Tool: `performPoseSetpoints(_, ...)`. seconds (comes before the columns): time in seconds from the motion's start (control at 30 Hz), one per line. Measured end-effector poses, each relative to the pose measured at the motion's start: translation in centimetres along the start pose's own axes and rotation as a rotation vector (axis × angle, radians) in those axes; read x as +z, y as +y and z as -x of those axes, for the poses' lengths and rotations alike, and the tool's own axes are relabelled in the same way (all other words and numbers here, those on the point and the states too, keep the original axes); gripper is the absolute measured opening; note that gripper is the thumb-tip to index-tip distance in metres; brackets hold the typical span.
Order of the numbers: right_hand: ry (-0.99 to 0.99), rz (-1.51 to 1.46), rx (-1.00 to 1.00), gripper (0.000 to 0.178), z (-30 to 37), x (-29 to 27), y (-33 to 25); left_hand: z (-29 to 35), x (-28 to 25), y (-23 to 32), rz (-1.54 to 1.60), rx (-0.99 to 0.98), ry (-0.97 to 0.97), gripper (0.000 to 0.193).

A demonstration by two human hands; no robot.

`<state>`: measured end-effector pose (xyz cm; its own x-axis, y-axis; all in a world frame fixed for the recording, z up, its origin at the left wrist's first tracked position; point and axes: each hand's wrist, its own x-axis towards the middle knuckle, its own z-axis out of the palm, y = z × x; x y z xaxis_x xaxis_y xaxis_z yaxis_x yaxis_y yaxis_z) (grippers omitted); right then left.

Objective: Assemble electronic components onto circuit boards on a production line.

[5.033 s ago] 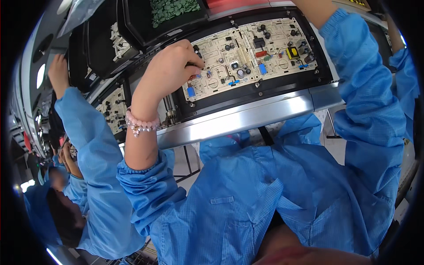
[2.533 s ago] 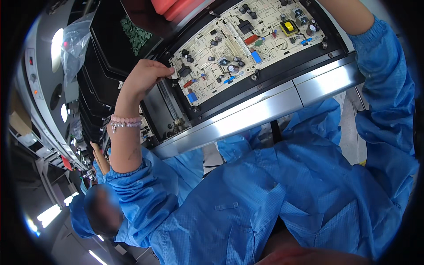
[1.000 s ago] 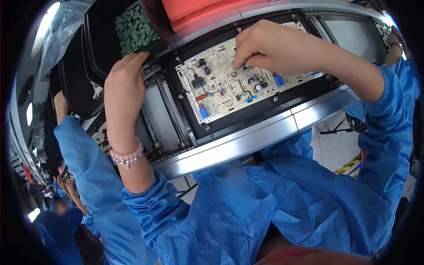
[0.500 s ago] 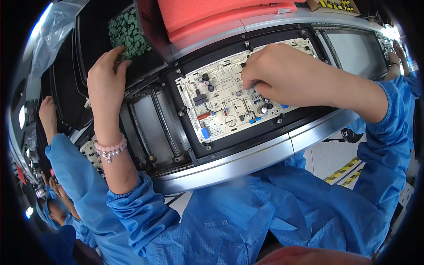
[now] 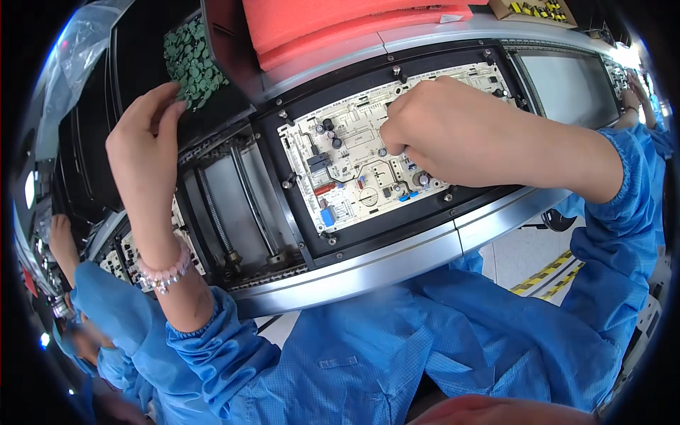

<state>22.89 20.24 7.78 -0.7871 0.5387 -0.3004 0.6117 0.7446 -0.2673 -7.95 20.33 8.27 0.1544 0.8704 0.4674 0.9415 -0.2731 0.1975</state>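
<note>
A pale printed circuit board (image 5: 354, 152) lies in a black frame, with capacitors, a red part and blue parts on it. Over the board's right half is my right hand (image 5: 443, 131), its fingers closed and pointing down at the surface. Whatever its fingertips hold is hidden behind the hand. My left hand (image 5: 145, 134) reaches to the near edge of a black bin (image 5: 234, 64) with many small green disc-shaped parts (image 5: 195, 60). Its thumb and index finger are apart beside the nearest discs. I see nothing clearly held there.
Red foam (image 5: 340, 28) lies behind the metal rail (image 5: 368, 265). At the back right is a box (image 5: 535, 10) of yellow-and-black parts. Conveyor rollers (image 5: 248, 198) run left of the frame. Another person's hand (image 5: 62, 244) is at the far left; more hands work at the far right.
My left hand has drawn slightly back toward me at the bin, thumb and index finger a little closer together. My right hand has shifted slightly nearer over the board, fingers still closed.
</note>
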Motion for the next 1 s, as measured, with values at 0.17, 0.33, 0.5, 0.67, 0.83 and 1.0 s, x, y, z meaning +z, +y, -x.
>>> performPoseSetpoints(0.17, 0.042, -0.021, -0.003, 0.011, 0.2, -0.2, -0.2, 1.7, -3.2, 3.2, 0.140, -0.116, 0.042, 0.014)
performPoseSetpoints(0.33, 0.027, -0.333, -0.015, 0.023, 0.0, -0.3, 1.4, 5.0, -3.4, 8.9, 0.348, 0.041, -0.223, 0.015)
performPoseSetpoints(0.5, 0.249, -0.286, 0.003, 0.025, 0.4, -2.2, 1.9, 7.1, -1.3, 11.2, 0.348, 0.098, -0.378, 0.014)
performPoseSetpoints(0.67, 0.907, -0.090, 0.416, 0.037, 2.7, -8.6, 9.2, 6.1, 0.3, 11.6, 0.196, 0.264, -0.332, 0.010)
performPoseSetpoints(0.83, 0.993, 0.719, 0.564, 0.040, 1.5, -3.6, 24.6, 7.0, 0.5, 11.3, 0.092, 0.265, -0.327, 0.009)
performPoseSetpoints(1.0, 0.536, 0.218, 0.710, 0.039, 4.0, -0.3, 33.6, 6.5, 1.3, 12.1, 0.102, 0.352, -0.338, 0.007)
